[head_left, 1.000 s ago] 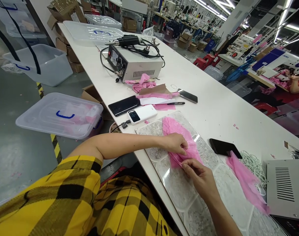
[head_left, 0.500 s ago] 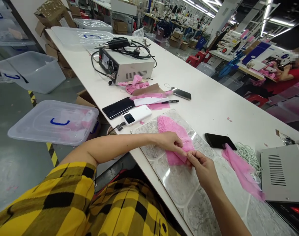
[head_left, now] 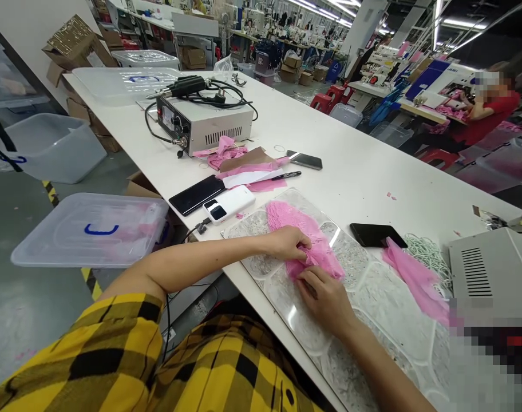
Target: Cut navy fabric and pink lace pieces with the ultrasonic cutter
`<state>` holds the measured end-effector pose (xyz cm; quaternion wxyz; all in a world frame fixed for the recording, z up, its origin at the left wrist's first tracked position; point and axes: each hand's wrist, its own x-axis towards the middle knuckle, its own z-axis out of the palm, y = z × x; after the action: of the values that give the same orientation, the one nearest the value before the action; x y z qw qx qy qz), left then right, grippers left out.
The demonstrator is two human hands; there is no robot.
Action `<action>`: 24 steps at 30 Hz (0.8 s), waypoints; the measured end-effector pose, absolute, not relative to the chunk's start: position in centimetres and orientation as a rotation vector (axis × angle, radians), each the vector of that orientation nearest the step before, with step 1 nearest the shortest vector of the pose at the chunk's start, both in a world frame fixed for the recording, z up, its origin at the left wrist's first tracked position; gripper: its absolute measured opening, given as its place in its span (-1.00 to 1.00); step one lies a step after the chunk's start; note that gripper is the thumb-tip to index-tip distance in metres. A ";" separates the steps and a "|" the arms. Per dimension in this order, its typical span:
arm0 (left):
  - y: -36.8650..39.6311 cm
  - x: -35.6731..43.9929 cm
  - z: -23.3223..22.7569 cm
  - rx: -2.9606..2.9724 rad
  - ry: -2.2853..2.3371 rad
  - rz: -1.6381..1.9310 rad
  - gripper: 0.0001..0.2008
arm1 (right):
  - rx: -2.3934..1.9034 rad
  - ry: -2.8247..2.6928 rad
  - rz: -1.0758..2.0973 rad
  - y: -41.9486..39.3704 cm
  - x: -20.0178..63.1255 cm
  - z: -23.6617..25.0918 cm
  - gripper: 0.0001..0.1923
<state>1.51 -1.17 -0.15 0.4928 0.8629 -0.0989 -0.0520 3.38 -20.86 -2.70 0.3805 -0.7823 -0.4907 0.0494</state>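
— Open room? Bare white surface (head_left: 364, 171) beyond the black phone (head_left: 376, 234).
— In the way? Grey box (head_left: 488, 269) and cord pile (head_left: 428, 252) rightward; power bank (head_left: 229, 204), pen (head_left: 285, 175) ahead.

Lace piece (head_left: 306, 234) on clear sheet (head_left: 372, 286)

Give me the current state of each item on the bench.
Left hand: pinching the pink lace.
Right hand: pressing on the lace's near end.
Pink lace: bunched, on the clear sheet.
Power bank: cable plugged in, display lit.
Black phone: screen dark.
Pen: lying flat.
Floor bin: lid on.
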 end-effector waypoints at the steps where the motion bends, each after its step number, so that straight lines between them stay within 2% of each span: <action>1: -1.1 1.6 -0.1 2.093 -0.235 -0.132 -0.80 | -2.004 -1.230 0.125 -20.8 3.6 -2.7 -0.80; 7: -0.9 1.9 0.0 2.071 -0.221 -0.166 -0.74 | -2.044 -0.995 0.202 -21.4 5.1 -1.3 -0.71; 13: -1.1 1.5 0.0 2.051 -0.231 -0.123 -0.81 | -2.075 -0.912 0.353 -21.5 4.8 -0.9 -0.59; 16: -1.4 -0.2 0.7 2.067 -0.292 -0.083 -0.91 | -2.107 -0.903 0.327 -21.8 5.3 -0.2 -0.54; 18: -1.4 -2.1 1.0 2.070 -0.288 0.007 -0.90 | -2.162 -0.846 0.248 -21.9 6.6 0.3 -0.52; 19: -1.3 -3.0 1.0 2.052 -0.221 0.097 -0.85 | -2.203 -0.804 0.203 -21.9 7.5 0.5 -0.52; 21: -0.9 -4.8 0.9 1.692 0.193 0.301 -0.80 | -2.303 -0.719 0.142 -21.3 9.6 0.8 -0.58; 24: 0.0 -6.2 0.8 1.103 0.661 0.231 -0.73 | -2.483 -0.635 0.181 -19.5 12.4 1.0 -0.69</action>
<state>-6.25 -0.02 0.77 0.7943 0.5129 0.3074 0.1076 12.36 -19.46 1.03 0.2821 -0.9272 -0.2370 0.0675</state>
